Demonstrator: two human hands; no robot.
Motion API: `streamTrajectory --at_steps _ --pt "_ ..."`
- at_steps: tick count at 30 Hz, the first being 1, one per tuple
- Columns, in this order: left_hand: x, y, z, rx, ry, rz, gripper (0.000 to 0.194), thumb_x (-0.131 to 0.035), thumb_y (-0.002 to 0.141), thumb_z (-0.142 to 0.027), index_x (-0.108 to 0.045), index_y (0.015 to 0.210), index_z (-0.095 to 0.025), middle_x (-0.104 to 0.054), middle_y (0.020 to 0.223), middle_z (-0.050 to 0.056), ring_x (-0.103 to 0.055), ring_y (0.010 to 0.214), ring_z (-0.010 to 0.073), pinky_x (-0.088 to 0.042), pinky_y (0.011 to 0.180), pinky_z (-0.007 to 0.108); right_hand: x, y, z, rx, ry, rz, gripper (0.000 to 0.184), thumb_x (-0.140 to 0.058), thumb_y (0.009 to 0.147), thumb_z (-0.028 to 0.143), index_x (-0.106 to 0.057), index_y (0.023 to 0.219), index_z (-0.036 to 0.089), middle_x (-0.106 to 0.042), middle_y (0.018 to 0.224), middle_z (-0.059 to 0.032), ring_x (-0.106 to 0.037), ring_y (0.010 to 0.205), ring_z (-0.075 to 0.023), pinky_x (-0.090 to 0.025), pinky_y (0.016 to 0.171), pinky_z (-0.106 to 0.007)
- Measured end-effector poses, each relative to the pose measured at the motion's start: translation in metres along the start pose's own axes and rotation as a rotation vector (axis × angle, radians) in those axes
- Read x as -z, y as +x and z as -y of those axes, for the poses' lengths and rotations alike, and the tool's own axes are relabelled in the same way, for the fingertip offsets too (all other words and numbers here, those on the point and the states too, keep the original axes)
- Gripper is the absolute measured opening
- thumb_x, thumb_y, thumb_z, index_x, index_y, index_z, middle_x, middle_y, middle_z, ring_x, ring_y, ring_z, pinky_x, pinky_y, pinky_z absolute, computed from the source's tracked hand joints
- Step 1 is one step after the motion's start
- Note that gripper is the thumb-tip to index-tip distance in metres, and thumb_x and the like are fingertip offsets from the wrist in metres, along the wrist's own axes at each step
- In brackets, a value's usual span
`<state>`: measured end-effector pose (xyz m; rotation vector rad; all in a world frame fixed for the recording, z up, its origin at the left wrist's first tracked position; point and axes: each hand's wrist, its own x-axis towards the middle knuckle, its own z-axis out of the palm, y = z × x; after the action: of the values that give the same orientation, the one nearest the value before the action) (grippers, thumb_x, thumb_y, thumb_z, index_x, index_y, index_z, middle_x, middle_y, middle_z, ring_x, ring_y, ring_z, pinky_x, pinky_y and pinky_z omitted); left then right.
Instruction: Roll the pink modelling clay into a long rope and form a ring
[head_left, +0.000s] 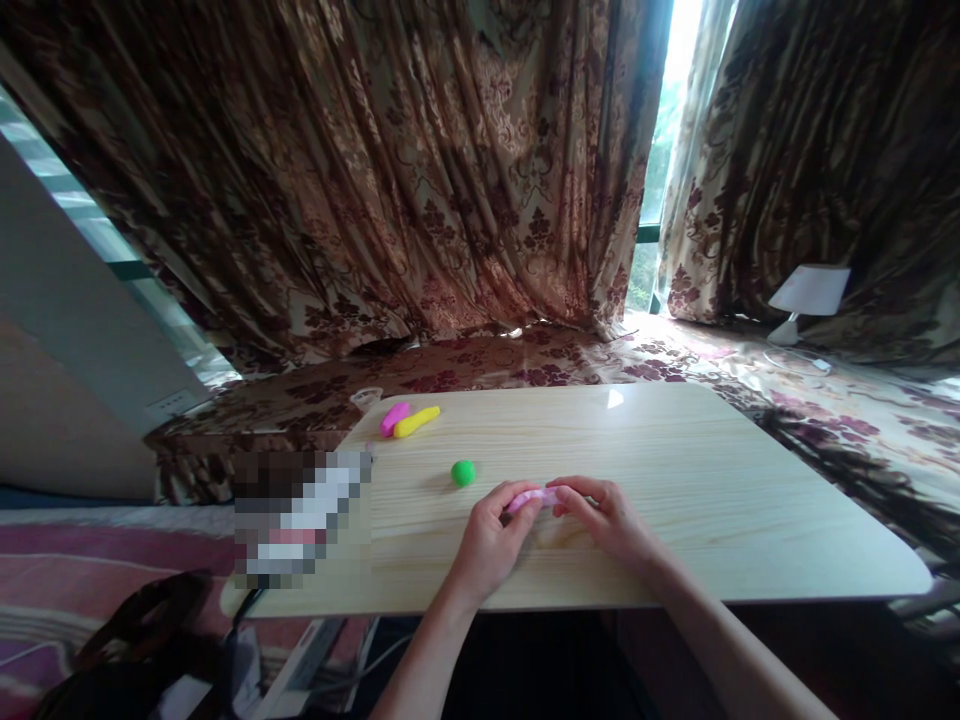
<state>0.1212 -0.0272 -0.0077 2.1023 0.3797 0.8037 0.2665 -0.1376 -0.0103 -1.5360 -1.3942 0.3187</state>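
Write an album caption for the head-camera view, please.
Left hand and right hand hold a pink strip over a pale table, near a green ball.

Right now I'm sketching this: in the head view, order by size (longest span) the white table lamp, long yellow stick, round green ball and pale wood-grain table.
1. Pale wood-grain table
2. White table lamp
3. Long yellow stick
4. Round green ball (by area alone, close to the stick)

I can't identify the pixelated object at left; fingers partly hide the pink piece from me.
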Motion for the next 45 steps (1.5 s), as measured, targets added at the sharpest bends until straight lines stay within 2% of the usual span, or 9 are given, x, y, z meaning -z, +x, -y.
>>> streamTrajectory --at_steps 8,11,15,23,30,34,38,40,45 --pt "0.003 -0.010 -0.029 -0.120 0.349 0.199 0.028 -0.043 0.087 -0.020 -0.062 0.109 -0.021 -0.060 0.118 0.008 -0.048 0.116 0.0248 -0.030 0.103 0.043 0.022 -0.030 0.006 0.106 -0.227 0.068 0.030 -0.054 0.085 0.024 -0.063 0.113 0.030 -0.061 0.112 -0.0076 -0.052 0.104 -0.0252 -0.039 0.092 -0.043" --pt "-0.018 0.004 -0.037 -0.129 0.596 0.243 0.038 -0.035 0.091 -0.030 -0.054 0.121 -0.017 -0.051 0.132 0.012 -0.037 0.128 0.0264 -0.021 0.108 0.047 0.031 -0.042 -0.002 0.015 -0.097 -0.153 0.027 -0.054 0.085 0.029 -0.065 0.110 0.027 -0.060 0.112 -0.0080 -0.053 0.105 -0.0249 -0.040 0.094 -0.042" --pt "-0.051 0.027 -0.031 -0.117 0.646 0.295 0.053 -0.032 0.091 -0.045 -0.047 0.130 -0.013 -0.047 0.135 0.014 -0.034 0.131 0.0283 -0.018 0.109 0.049 0.040 -0.044 -0.019 -0.152 0.095 -0.443 0.029 -0.051 0.087 0.039 -0.063 0.107 0.022 -0.064 0.105 -0.0094 -0.059 0.100 -0.0245 -0.046 0.087 -0.039" --pt "-0.053 -0.014 -0.036 -0.166 0.701 0.294 0.068 -0.030 0.089 -0.055 -0.024 0.142 -0.014 -0.023 0.149 0.011 -0.016 0.138 0.0246 -0.008 0.112 0.045 0.041 -0.045 -0.022 -0.239 0.209 -0.480 0.032 -0.053 0.085 0.043 -0.063 0.105 0.019 -0.068 0.101 -0.0091 -0.063 0.097 -0.0226 -0.048 0.086 -0.035" --pt "-0.063 0.067 -0.009 -0.021 0.767 0.274 0.073 -0.024 0.089 -0.057 -0.035 0.136 -0.002 -0.036 0.141 0.021 -0.025 0.134 0.0319 -0.014 0.108 0.053 0.042 -0.044 -0.020 -0.267 0.217 -0.488 0.034 -0.056 0.083 0.046 -0.066 0.101 0.019 -0.069 0.097 -0.0094 -0.063 0.092 -0.0234 -0.048 0.084 -0.037" --pt "-0.057 0.018 -0.024 -0.060 0.777 0.287 0.070 -0.025 0.089 -0.057 -0.034 0.137 -0.007 -0.037 0.142 0.017 -0.024 0.136 0.0271 -0.014 0.111 0.048 0.042 -0.045 -0.020 -0.269 0.230 -0.497 0.034 -0.055 0.083 0.046 -0.066 0.100 0.019 -0.069 0.096 -0.0092 -0.063 0.091 -0.0232 -0.049 0.082 -0.036" --pt "-0.048 -0.032 -0.042 -0.165 0.804 0.317 0.067 -0.025 0.090 -0.056 -0.017 0.144 -0.017 -0.018 0.151 0.006 -0.012 0.139 0.0212 -0.007 0.113 0.043 0.041 -0.045 -0.023 -0.297 0.246 -0.488 0.033 -0.056 0.083 0.045 -0.066 0.102 0.020 -0.069 0.098 -0.0080 -0.063 0.093 -0.0225 -0.048 0.083 -0.035" --pt "-0.050 -0.017 -0.038 -0.105 0.827 0.337 0.066 -0.022 0.090 -0.056 -0.019 0.144 -0.016 -0.019 0.151 0.005 -0.012 0.139 0.0194 -0.006 0.114 0.041 0.041 -0.045 -0.024 -0.308 0.248 -0.486 0.033 -0.056 0.082 0.045 -0.066 0.102 0.020 -0.069 0.098 -0.0077 -0.063 0.092 -0.0224 -0.047 0.084 -0.035" --pt "-0.058 0.070 -0.016 0.045 0.862 0.294 0.069 -0.021 0.090 -0.055 -0.036 0.136 -0.005 -0.037 0.142 0.017 -0.026 0.135 0.0283 -0.016 0.110 0.049 0.041 -0.045 -0.022 -0.294 0.239 -0.501 0.036 -0.056 0.083 0.047 -0.066 0.101 0.018 -0.069 0.093 -0.0090 -0.064 0.088 -0.0231 -0.048 0.081 -0.037"
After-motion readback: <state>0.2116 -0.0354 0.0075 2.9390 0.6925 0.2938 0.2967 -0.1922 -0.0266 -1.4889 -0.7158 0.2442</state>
